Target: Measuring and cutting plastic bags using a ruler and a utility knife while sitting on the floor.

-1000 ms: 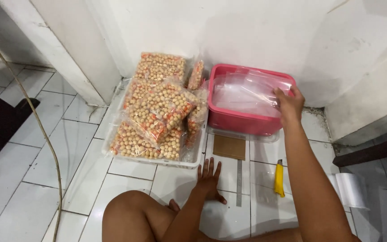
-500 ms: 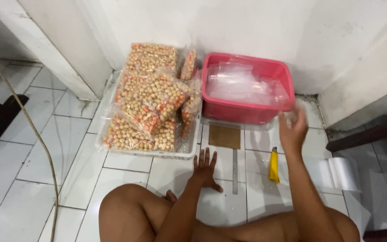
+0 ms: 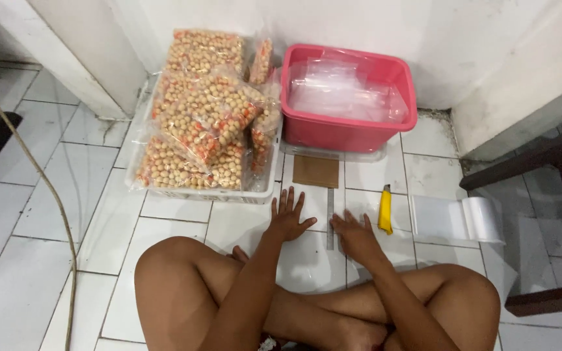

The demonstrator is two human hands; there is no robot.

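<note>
Filling the upper left of the frame, a white tray (image 3: 265, 192) holds stacked bags of round snacks (image 3: 204, 116); to its right stands a pink tub (image 3: 347, 133) of clear plastic bags. Below centre, both hands lie open and flat on the tiled floor (image 3: 53, 195): the left hand (image 3: 287, 218) and right hand (image 3: 354, 235) flank a metal ruler (image 3: 330, 214), its long axis running up the frame toward a brown card (image 3: 315, 171). Just right lies a yellow cutter (image 3: 385, 209), parallel.
</note>
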